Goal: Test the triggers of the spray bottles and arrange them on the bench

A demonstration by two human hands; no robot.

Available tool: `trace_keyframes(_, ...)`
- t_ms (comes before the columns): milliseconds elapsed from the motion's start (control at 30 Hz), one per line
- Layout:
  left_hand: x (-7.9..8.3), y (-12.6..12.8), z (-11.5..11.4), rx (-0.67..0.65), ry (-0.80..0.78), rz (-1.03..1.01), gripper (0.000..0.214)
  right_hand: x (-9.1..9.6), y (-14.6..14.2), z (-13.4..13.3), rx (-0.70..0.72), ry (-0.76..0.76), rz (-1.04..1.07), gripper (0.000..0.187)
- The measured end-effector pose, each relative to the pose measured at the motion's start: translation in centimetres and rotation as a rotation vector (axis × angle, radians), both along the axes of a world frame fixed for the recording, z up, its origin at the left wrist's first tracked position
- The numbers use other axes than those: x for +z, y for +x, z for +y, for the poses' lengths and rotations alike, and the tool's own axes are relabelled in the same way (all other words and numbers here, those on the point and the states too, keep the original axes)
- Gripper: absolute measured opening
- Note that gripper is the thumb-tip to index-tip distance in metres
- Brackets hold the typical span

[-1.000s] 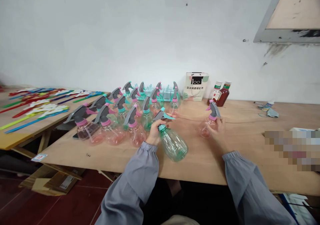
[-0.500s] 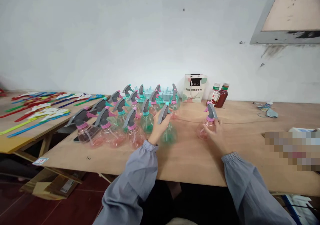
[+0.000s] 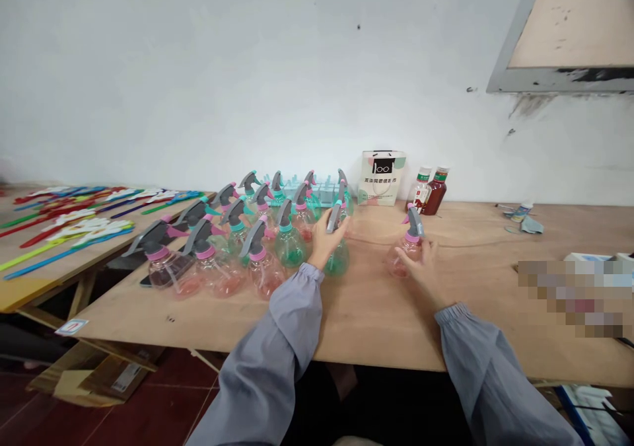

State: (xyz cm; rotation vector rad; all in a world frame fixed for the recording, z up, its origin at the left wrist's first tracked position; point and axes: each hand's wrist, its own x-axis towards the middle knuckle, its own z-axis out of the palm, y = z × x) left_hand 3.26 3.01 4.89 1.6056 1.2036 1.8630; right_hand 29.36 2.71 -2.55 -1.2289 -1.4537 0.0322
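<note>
In the head view my left hand (image 3: 327, 238) is closed around the neck and grey trigger head of a green spray bottle (image 3: 338, 261), which stands on the wooden table. My fingers partly hide its collar. To the right, my right hand (image 3: 421, 261) grips the round body of a pink spray bottle (image 3: 400, 261) with a pink collar and grey head. That bottle stands upright, apart from the others. Left of my left hand, several pink and green spray bottles stand in rows, among them a pink one (image 3: 266, 277) at the front and a green one (image 3: 290, 248) behind.
Behind the bottles is a pale blue rack (image 3: 321, 193). A paper bag (image 3: 381, 185) and two drink bottles, one dark red (image 3: 436, 195), stand by the wall. Colourful strips (image 3: 74, 234) cover the left table. A small white bottle (image 3: 522, 212) and a cloth lie right.
My left hand has shifted slightly right, and the grey head of the green spray bottle has turned in it. My right hand keeps its grip on the pink spray bottle. The view has shifted a little.
</note>
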Motion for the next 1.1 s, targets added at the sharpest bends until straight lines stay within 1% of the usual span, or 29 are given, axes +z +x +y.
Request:
trace_keyframes(67,0.3,-0.1,-0.6,-0.002,0.001,0.000,0.051,0.4,-0.1,-0.1,-0.013,0.023,0.020,0.068)
trace_keyframes(167,0.1,-0.5,-1.8,0.055,0.004,0.068,0.078,2.0,0.0,0.0,0.007,0.073,0.043,0.075)
trace_keyframes(200,-0.2,-0.7,-2.2,0.074,-0.001,0.095,0.084,2.7,0.0,0.1,0.034,0.082,0.055,0.076)
trace_keyframes(267,-1.0,-1.1,-2.8,0.083,-0.033,0.136,0.088,4.1,0.1,0.7,0.124,0.065,0.090,0.076)
trace_keyframes(367,-2.6,-1.5,-3.3,0.065,-0.109,0.175,0.079,5.9,-0.1,1.8,0.295,-0.043,0.137,0.068)
trace_keyframes(467,-4.0,-1.7,-3.1,0.055,-0.188,0.180,0.060,6.8,-0.5,3.0,0.402,-0.098,0.179,0.055)
trace_keyframes(533,-4.6,-1.7,-2.8,0.026,-0.188,0.172,0.050,7.2,-0.8,3.5,0.426,-0.082,0.197,0.050)
trace_keyframes(567,-4.8,-1.8,-2.6,0.018,-0.169,0.167,0.048,7.3,-0.9,3.7,0.432,-0.075,0.197,0.048)
trace_keyframes(667,-5.5,-1.9,-2.1,0.023,-0.109,0.148,0.055,7.9,-1.0,4.1,0.424,-0.080,0.223,0.043)
trace_keyframes(733,-5.9,-1.8,-2.0,0.018,-0.118,0.126,0.060,8.2,-1.0,4.3,0.423,-0.122,0.322,0.037)
trace_keyframes(800,-6.1,-1.8,-2.1,-0.015,-0.150,0.109,0.062,8.4,-1.1,4.5,0.495,-0.189,0.482,0.030)
trace_keyframes(867,-6.1,-1.7,-2.2,-0.054,-0.185,0.098,0.063,8.6,-1.4,4.5,0.642,-0.234,0.627,0.025)
trace_keyframes(933,-5.9,-1.7,-2.4,-0.086,-0.208,0.097,0.061,8.7,-1.9,4.3,0.781,-0.258,0.705,0.023)
trace_keyframes(967,-5.8,-1.7,-2.5,-0.096,-0.215,0.099,0.060,8.8,-2.2,4.0,0.823,-0.274,0.722,0.023)
trace_keyframes(1033,-5.5,-1.7,-2.7,-0.105,-0.223,0.108,0.057,8.9,-2.6,3.4,0.859,-0.322,0.748,0.023)
trace_keyframes(1100,-5.3,-1.8,-2.8,-0.104,-0.230,0.113,0.056,8.8,-2.9,2.9,0.853,-0.360,0.789,0.024)
